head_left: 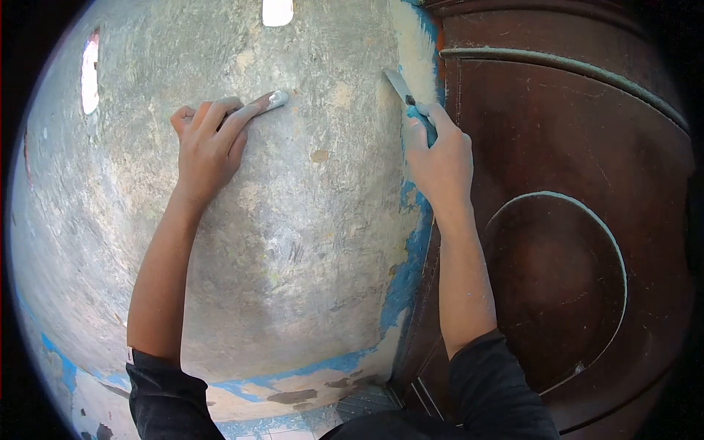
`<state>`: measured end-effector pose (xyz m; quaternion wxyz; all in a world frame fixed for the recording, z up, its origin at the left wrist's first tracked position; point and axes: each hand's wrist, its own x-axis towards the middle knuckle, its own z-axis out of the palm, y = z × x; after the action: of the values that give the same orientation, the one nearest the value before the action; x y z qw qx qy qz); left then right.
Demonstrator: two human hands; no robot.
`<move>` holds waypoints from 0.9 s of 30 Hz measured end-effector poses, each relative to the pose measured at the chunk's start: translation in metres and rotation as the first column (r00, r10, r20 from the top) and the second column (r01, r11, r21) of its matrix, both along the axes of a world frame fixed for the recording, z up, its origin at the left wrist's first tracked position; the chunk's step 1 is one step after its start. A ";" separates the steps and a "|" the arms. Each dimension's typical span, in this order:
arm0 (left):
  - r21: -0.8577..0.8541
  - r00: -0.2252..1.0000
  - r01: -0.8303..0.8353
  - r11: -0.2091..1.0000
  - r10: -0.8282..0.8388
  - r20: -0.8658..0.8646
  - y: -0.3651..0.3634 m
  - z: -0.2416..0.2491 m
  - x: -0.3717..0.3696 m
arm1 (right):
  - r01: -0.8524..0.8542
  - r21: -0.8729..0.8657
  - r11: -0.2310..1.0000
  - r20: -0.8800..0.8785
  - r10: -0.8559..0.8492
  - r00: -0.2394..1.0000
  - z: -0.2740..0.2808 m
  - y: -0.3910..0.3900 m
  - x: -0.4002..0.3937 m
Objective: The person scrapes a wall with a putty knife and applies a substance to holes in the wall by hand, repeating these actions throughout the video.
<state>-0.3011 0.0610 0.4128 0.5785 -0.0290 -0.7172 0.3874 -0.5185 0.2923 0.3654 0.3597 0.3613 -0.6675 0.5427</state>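
Note:
My right hand (444, 158) is closed round the blue handle of a putty knife (398, 86). Its metal blade points up and left, lying against or just off the wall near the door frame. To the left, my left hand (207, 143) is closed at the wall with its fingers bent. From its fingers a short, narrow tool (276, 100) sticks out, its tip smeared with white paste; its exact kind cannot be made out. The wall (315, 213) behind both hands is grey and rough, with streaks of pale filler and patchy blue paint along its right edge.
A dark brown wooden door (557, 132) with raised, dusty mouldings stands close on the right. Narrow bright openings (277, 11) show high in the wall. Flaking blue paint (323, 364) runs along the wall's foot, above a tiled floor (290, 433).

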 end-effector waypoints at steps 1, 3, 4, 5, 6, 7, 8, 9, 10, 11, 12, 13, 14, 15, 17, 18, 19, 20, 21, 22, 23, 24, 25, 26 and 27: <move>-0.010 1.000 0.004 1.000 -0.004 -0.014 -0.001 0.000 -0.001 | 0.005 0.002 1.000 -0.001 -0.005 1.000 -0.001 0.001 0.001; 0.006 1.000 -0.002 1.000 0.002 0.000 0.001 -0.001 -0.001 | 0.013 0.003 1.000 -0.015 -0.013 1.000 0.004 0.001 0.001; 0.014 1.000 -0.006 1.000 0.006 0.010 0.001 0.000 0.000 | 0.014 0.006 1.000 -0.015 -0.014 1.000 0.006 0.000 0.001; 0.006 1.000 -0.009 1.000 0.009 0.004 0.001 0.001 0.000 | 0.015 0.013 1.000 -0.008 -0.014 1.000 0.005 -0.001 0.001; 0.003 1.000 -0.011 1.000 0.011 0.002 0.001 0.001 0.000 | 0.010 0.016 1.000 0.001 -0.010 1.000 0.002 -0.001 0.001; 0.000 1.000 -0.012 1.000 0.012 0.003 0.001 0.000 0.000 | 0.007 0.020 1.000 0.012 -0.007 1.000 -0.001 -0.001 0.002; 0.008 1.000 -0.013 1.000 0.013 0.012 0.001 -0.002 0.000 | 0.006 0.021 1.000 0.019 -0.006 1.000 -0.003 -0.002 0.002; 0.011 1.000 -0.015 1.000 0.015 0.010 0.001 -0.002 0.000 | 0.016 0.013 1.000 0.008 -0.016 1.000 -0.001 -0.003 0.001; 0.013 1.000 -0.018 1.000 0.018 0.006 0.001 -0.001 0.000 | 0.025 0.003 1.000 -0.005 -0.025 1.000 0.001 -0.005 0.000; 0.011 1.000 -0.014 1.000 0.014 0.003 0.002 0.001 0.000 | 0.031 -0.007 0.999 -0.013 -0.031 0.999 0.002 -0.007 0.000; 0.011 1.000 -0.011 1.000 0.011 0.004 0.003 0.001 0.000 | 0.028 -0.009 1.000 -0.007 -0.028 1.000 0.005 -0.007 0.000; 0.015 1.000 -0.009 1.000 0.009 0.009 0.004 -0.001 0.001 | 0.023 -0.008 1.000 0.004 -0.023 1.000 0.008 -0.007 0.001; 0.015 1.000 -0.010 1.000 0.010 0.011 0.004 -0.001 0.001 | 0.019 -0.008 1.000 0.011 -0.018 1.000 0.011 -0.008 0.002; 0.013 1.000 -0.009 1.000 0.009 0.007 0.003 -0.001 0.001 | 0.017 -0.011 1.000 0.005 -0.017 1.000 0.008 -0.008 0.002; 0.012 1.000 -0.005 1.000 0.005 -0.002 0.002 0.000 0.001 | 0.015 -0.024 1.000 -0.019 -0.016 1.000 0.004 -0.007 0.000; 0.011 1.000 -0.003 1.000 0.003 -0.005 0.003 0.000 0.001 | 0.016 -0.031 0.999 -0.031 -0.017 0.999 0.011 -0.009 -0.002; 0.013 1.000 -0.003 1.000 0.003 0.000 0.002 0.000 0.001 | 0.015 -0.034 0.999 -0.036 -0.016 0.999 0.017 -0.011 -0.004; 0.011 1.000 -0.004 1.000 0.004 -0.003 0.001 -0.001 0.001 | 0.015 -0.034 0.999 -0.033 -0.016 0.999 0.019 -0.013 -0.005; 0.010 1.000 -0.004 1.000 0.004 -0.005 0.000 -0.001 0.001 | 0.009 -0.039 0.999 -0.032 -0.010 0.999 0.024 -0.014 -0.005; 0.009 1.000 -0.002 1.000 0.002 -0.008 0.000 -0.001 0.000 | 0.004 -0.045 0.999 -0.033 -0.006 0.999 0.031 -0.013 -0.004; 0.008 1.000 -0.005 1.000 0.005 -0.008 0.000 -0.001 0.000 | 0.000 -0.046 0.999 -0.035 -0.001 0.999 0.036 -0.011 -0.003; 0.008 1.000 -0.008 1.000 0.008 -0.009 0.002 -0.001 0.001 | 0.002 -0.044 0.999 -0.039 -0.004 0.999 0.036 -0.010 -0.003; 0.005 1.000 -0.010 1.000 0.010 -0.011 0.003 -0.001 0.001 | 0.006 -0.044 0.999 -0.044 -0.008 0.999 0.038 -0.009 -0.002; 0.009 1.000 -0.007 1.000 0.007 -0.010 0.003 -0.001 0.000 | 0.010 -0.045 0.999 -0.053 -0.012 0.999 0.040 -0.008 -0.002; 0.011 1.000 -0.004 1.000 0.004 -0.010 0.003 -0.001 0.001 | 0.016 -0.050 0.999 -0.061 -0.019 0.998 0.043 -0.010 -0.003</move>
<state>-0.3005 0.0639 0.4119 0.5814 -0.0224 -0.7164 0.3850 -0.5215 0.2826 0.4082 0.3938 0.3629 -0.6455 0.5446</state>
